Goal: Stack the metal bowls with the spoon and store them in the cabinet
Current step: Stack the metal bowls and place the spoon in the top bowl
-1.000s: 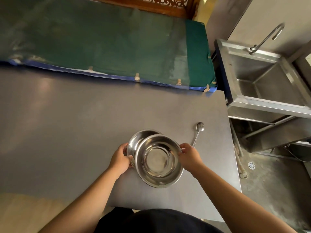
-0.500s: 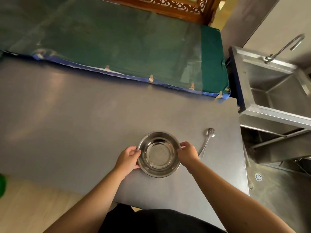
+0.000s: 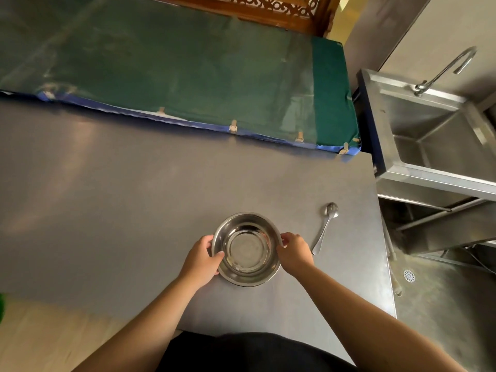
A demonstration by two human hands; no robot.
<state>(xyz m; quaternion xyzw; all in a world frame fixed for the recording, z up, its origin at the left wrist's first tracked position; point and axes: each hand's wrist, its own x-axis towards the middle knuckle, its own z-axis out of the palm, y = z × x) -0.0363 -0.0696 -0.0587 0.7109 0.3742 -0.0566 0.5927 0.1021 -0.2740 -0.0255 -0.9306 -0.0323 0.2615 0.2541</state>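
The shiny metal bowls (image 3: 247,248) sit nested as one stack on the grey table (image 3: 134,210), near its front right. My left hand (image 3: 202,257) grips the stack's left rim, thumb over the edge. My right hand (image 3: 294,251) holds the right rim with its fingertips. Only the top bowl's inside shows; the lower bowl is hidden under it. A metal spoon (image 3: 324,228) lies on the table just right of my right hand, bowl end pointing away from me. No cabinet is in view.
A green mat with a blue edge (image 3: 188,76) borders the table's far side. A steel sink (image 3: 442,135) with a tap (image 3: 442,71) stands to the right, across a gap. The table's right edge runs close past the spoon. A floor drain (image 3: 409,276) lies below.
The upper bowl, held tilted above the lower one a second ago, has come down into it. Both hands stay on the rims. The view has shifted slightly.
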